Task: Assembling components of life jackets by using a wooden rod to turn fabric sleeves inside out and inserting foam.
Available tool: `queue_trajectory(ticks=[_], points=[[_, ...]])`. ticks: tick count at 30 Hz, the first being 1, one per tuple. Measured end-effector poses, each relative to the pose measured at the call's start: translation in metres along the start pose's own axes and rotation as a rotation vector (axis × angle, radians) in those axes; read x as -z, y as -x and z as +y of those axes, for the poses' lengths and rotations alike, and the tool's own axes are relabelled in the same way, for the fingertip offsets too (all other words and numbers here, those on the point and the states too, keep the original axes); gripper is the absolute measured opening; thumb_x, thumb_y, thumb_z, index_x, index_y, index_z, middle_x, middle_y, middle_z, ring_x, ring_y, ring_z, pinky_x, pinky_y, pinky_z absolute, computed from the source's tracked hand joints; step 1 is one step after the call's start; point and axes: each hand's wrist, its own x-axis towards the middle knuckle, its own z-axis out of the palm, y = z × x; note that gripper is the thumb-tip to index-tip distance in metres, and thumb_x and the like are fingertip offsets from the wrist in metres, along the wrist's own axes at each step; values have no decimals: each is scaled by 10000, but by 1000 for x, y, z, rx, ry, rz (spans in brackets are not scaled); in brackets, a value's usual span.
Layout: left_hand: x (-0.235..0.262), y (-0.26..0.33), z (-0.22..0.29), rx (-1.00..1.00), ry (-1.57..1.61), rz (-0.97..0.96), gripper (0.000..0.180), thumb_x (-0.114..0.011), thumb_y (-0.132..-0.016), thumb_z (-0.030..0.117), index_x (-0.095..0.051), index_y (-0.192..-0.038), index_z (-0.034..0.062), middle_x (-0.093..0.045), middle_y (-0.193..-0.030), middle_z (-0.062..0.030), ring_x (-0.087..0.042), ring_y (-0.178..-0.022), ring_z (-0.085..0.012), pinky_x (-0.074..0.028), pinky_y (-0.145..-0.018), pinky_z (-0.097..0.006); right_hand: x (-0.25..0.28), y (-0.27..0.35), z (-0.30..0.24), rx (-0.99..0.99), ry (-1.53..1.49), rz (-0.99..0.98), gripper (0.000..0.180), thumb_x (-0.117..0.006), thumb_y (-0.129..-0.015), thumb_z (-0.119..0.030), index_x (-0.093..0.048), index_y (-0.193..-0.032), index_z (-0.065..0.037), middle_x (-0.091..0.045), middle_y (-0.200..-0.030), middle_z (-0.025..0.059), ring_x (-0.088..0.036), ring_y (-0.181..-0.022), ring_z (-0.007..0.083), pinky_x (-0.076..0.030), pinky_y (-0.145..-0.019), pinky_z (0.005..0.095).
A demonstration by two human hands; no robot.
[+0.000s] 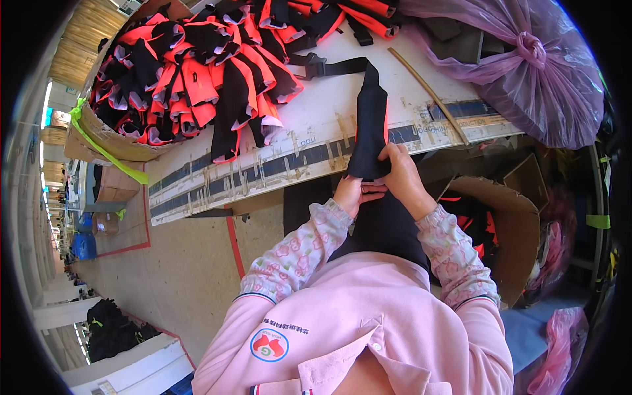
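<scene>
A: What was in your right hand (403,178)?

B: You pinched the lower right edge of a black band (370,125) with it, its side edged in bright coral.

A: And your left hand (355,193)?

B: That one gripped the band's bottom end, just beside the right. The band ran away from you over the near edge of the desk (322,102), its far end narrowing into a strap with a black buckle (315,66).

A: Did you have any writing around you?

B: Faint printed lettering (471,124) showed on dark, worn tape along your desk edge. Your pink shirt (395,296) bore an oval badge (269,345), blue-ringed, with characters beside it.

A: Farther out?

B: A wooden stick (428,97) lay to your band's right, beyond it a knotted purple bag (553,92). Left, you had a heap of coral-and-black pieces (191,85).
</scene>
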Motion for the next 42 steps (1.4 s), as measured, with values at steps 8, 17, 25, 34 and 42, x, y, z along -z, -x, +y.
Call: queue_trajectory(ticks=[8, 17, 25, 34, 42], points=[[0, -5, -12, -115, 106, 89, 292, -425, -938, 248, -532, -1117, 43, -635, -978, -146, -645, -865, -277, -532, -778, -396, 1, -6, 2, 31, -41, 9, 458, -735, -484, 72, -516, -869, -42, -523, -873, 128, -531, -839, 334, -436, -718, 353], [10, -15, -33, -129, 255, 99, 293, -486, -911, 253, -553, -1102, 41, -635, -1007, -125, -640, -889, -237, -501, -850, -395, -11, -9, 10, 80, -42, 21, 353, -554, -559, 158, -508, -854, -31, -514, -847, 139, -523, -834, 333, -421, -719, 347], [18, -23, -39, -202, 214, -53, 361, -447, -924, 328, -557, -1101, 33, -638, -1001, -134, -641, -875, -240, -500, -850, -393, -13, -10, 9, 31, -43, -3, 342, -559, -561, 149, -494, -846, -29, -504, -844, 155, -512, -851, 363, -421, -740, 367], [-11, -10, -4, -235, 112, 0, 337, -356, -970, 256, -478, -1181, 23, -599, -1069, -172, -631, -915, -302, -506, -840, -408, 11, -25, -4, 254, -137, 95, 432, -562, -556, 151, -492, -936, -43, -521, -901, 146, -531, -887, 377, -436, -727, 391], [2, -15, -18, -78, 223, -41, 371, -387, -963, 265, -423, -1252, 35, -554, -1154, -160, -591, -1007, -326, -444, -936, -445, 6, -28, 20, 247, 152, -151, 390, -581, -588, 108, -515, -944, -38, -550, -941, 139, -548, -911, 337, -451, -765, 352]])
